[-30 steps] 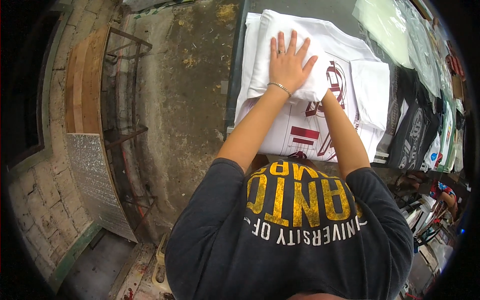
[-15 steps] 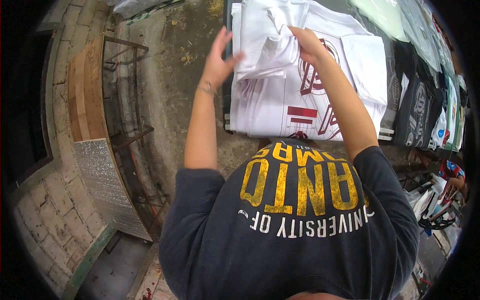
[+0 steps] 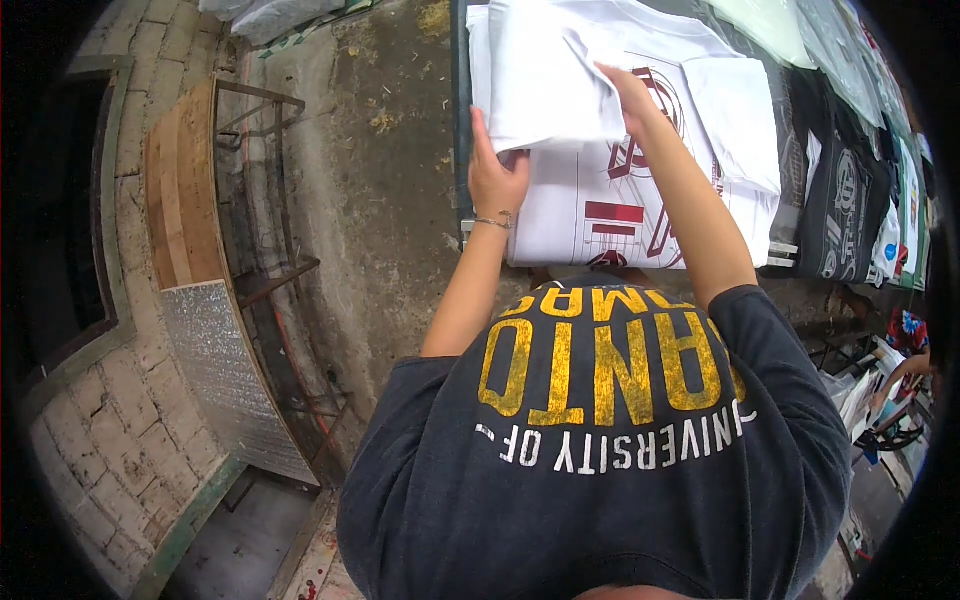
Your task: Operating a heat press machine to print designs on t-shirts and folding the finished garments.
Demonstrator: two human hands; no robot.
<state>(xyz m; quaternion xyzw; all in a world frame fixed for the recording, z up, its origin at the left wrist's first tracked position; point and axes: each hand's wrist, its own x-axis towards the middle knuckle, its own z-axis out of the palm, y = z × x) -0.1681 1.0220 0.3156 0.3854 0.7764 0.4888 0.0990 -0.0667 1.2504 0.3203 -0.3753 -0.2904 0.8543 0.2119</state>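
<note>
White T-shirts (image 3: 563,200) with dark red print lie stacked in front of me, and a white sleeve or flap of cloth (image 3: 550,85) is folded over the left side of the top one. My left hand (image 3: 498,175) is at the lower left corner of that fold, its forefinger stretched along the side and its thumb apart at the lower edge. A bracelet circles the left wrist. At the fold's right edge, my right hand (image 3: 630,100) is closed with its fingertips on the white cloth; some of its fingers are hidden.
Dark printed shirts (image 3: 840,200) and clear-wrapped pale garments (image 3: 765,30) lie to the right. At left stands a wooden board (image 3: 185,200) on a metal frame, beside a block wall (image 3: 130,420). A person's arm (image 3: 905,368) shows at far right.
My left hand has moved right and down, from beside the stack to the fold's lower corner. The crumpled white cloth now lies flatter. My right hand has shifted slightly right and down.
</note>
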